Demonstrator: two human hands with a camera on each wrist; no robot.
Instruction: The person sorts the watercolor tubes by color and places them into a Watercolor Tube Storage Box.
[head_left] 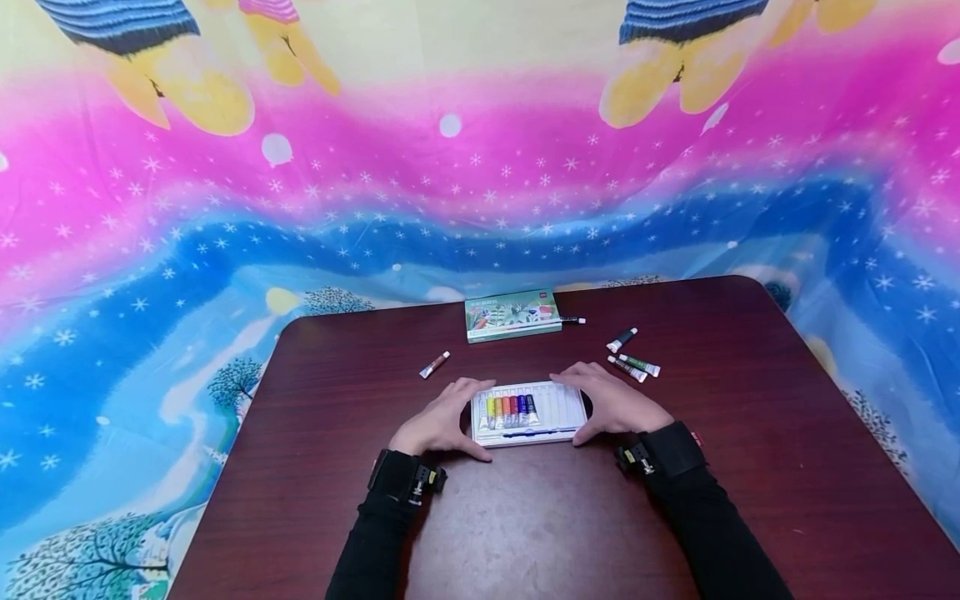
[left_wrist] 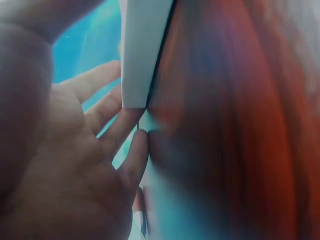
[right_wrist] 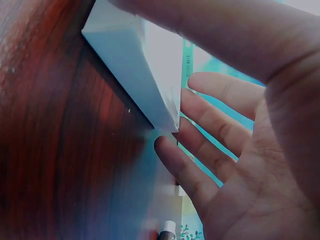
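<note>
A white plastic tray (head_left: 562, 407) lies on the table between both hands. Several small paint tubes (head_left: 512, 408), yellow through red to blue and black, fill its left slots, and a thin blue paintbrush (head_left: 540, 432) lies along its near side. My left hand (head_left: 438, 421) holds the tray's left end, thumb at the near edge and fingers at the far one. At the opposite end my right hand (head_left: 618, 402) holds it the same way. Both wrist views show long fingers around the tray's white wall (left_wrist: 142, 55) at its corner; the thumb tips are out of frame there.
A green illustrated box (head_left: 513, 315) sits at the table's back edge, a black tube (head_left: 573, 320) beside it. One brown tube (head_left: 434, 365) lies left of it. Right of the tray are a dark tube (head_left: 622, 340), a green tube (head_left: 641, 365) and a brownish tube (head_left: 626, 369).
</note>
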